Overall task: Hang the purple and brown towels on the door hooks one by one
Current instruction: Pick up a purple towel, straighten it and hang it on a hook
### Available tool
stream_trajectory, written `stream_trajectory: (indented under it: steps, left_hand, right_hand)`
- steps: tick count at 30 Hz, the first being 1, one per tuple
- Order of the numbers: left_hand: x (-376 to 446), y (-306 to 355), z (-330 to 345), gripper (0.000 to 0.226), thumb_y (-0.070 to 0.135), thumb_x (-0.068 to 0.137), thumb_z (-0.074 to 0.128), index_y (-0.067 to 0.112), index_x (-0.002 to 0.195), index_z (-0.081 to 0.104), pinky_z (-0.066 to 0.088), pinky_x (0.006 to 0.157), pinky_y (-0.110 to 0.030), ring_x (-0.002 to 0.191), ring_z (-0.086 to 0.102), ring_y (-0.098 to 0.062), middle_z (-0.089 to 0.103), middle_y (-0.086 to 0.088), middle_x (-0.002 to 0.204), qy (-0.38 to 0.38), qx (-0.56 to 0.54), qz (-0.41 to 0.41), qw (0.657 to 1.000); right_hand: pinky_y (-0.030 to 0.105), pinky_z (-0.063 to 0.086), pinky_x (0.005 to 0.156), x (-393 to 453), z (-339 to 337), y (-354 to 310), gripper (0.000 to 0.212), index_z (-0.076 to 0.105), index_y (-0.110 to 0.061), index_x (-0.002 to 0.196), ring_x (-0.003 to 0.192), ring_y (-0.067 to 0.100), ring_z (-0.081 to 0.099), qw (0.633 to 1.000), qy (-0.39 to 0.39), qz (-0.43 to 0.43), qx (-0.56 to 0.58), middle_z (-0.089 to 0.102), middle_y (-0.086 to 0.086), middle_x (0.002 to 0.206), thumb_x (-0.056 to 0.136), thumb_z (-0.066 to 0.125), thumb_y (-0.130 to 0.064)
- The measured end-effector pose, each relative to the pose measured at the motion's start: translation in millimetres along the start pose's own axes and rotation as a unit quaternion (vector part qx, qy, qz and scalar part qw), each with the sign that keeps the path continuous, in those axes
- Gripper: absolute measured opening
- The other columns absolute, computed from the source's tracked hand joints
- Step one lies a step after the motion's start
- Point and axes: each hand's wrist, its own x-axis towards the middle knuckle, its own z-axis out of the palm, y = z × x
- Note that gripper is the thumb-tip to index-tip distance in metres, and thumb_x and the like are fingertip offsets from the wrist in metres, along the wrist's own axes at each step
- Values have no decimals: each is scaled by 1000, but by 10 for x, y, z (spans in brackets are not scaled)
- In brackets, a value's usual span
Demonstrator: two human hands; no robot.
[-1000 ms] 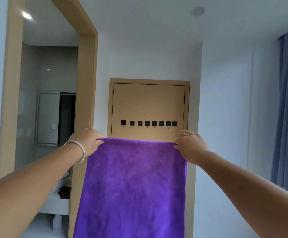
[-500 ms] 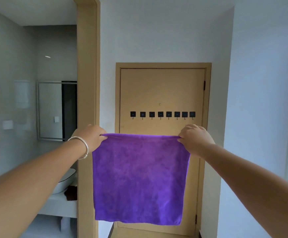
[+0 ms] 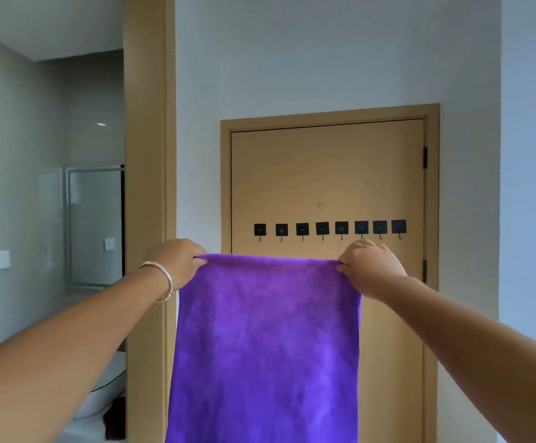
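Holding the purple towel [image 3: 265,343] stretched flat, left hand [image 3: 177,262] pinching its top left corner, right hand [image 3: 370,266] pinching the top right; hanging in the air in front of the door [image 3: 327,174], top edge just below the row of hooks [image 3: 322,229], not yet on any. Risking, probably, the thick edge sliding off such small hooks, or sagging once one corner is released

Open air up to the hooks

Your spread purple towel [image 3: 266,340] screens the door [image 3: 327,174] below its 8 hooks [image 3: 322,229]; above lies bare panel.
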Motion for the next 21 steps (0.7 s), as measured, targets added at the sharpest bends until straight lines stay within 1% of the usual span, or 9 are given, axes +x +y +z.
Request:
stream_trajectory:
  steps: [1,2,4,6,9,14,19,21]
  left_hand:
    - [126,-27,104,39,29,94,48,18,57,51,46,61,-34,63,54,-23,55,4,58,0,2,-1,1000]
    - [238,-52,211,40,30,94,48,19,56,50,48,63,-36,63,54,-23,54,4,59,-2,7,-5,1000]
    - [446,-104,430,41,31,95,47,19,56,48,49,63,-36,61,52,-21,54,5,59,-12,13,-13,1000]
    - [665,-170,645,40,31,96,47,17,59,49,43,58,-31,60,50,-19,54,3,59,-17,26,-13,999]
    - [1012,-256,919,38,32,97,45,20,62,53,37,54,-27,65,54,-17,57,5,64,-13,49,-9,999]
    - [1672,-481,1396,38,33,98,42,26,63,53,32,53,-26,68,54,-16,57,8,68,-3,57,5,998]
    - [2460,-873,1942,32,35,100,41,28,83,66,39,59,-26,76,59,-17,64,8,80,15,20,12,1000]
    - [2760,-1022,2172,30,35,100,41,29,89,68,41,61,-26,78,59,-16,66,7,85,23,3,6,1000]
  right_hand:
    - [33,37,90,128,102,24,42,37,-28,61,114,19,48,1000,1,-3,-2,60,-4,108,102,36,-37]
    - [33,37,90,255,212,48,40,42,-28,64,113,20,48,1000,2,-7,-3,60,-3,109,102,36,-37]
    - [33,38,90,507,450,89,34,60,-27,80,112,20,48,1000,-3,-15,-4,60,-3,110,102,36,-37]
    - [33,38,90,742,698,110,34,66,-26,93,111,19,49,1000,-11,-23,-1,61,-3,109,102,36,-37]
    - [31,39,88,1100,1050,111,35,68,-25,98,108,18,50,1000,1,-24,4,61,-4,108,103,35,-35]
    - [30,39,82,1751,1635,86,34,68,-25,97,104,17,51,1000,12,-16,2,63,-4,104,102,35,-34]
    - [31,44,80,2545,2173,11,33,70,-26,99,101,18,53,1000,9,-1,-10,64,-4,104,101,38,-35]
    - [31,43,73,2874,2333,-46,32,67,-23,89,96,19,54,1000,5,5,-20,63,-2,99,101,38,-33]
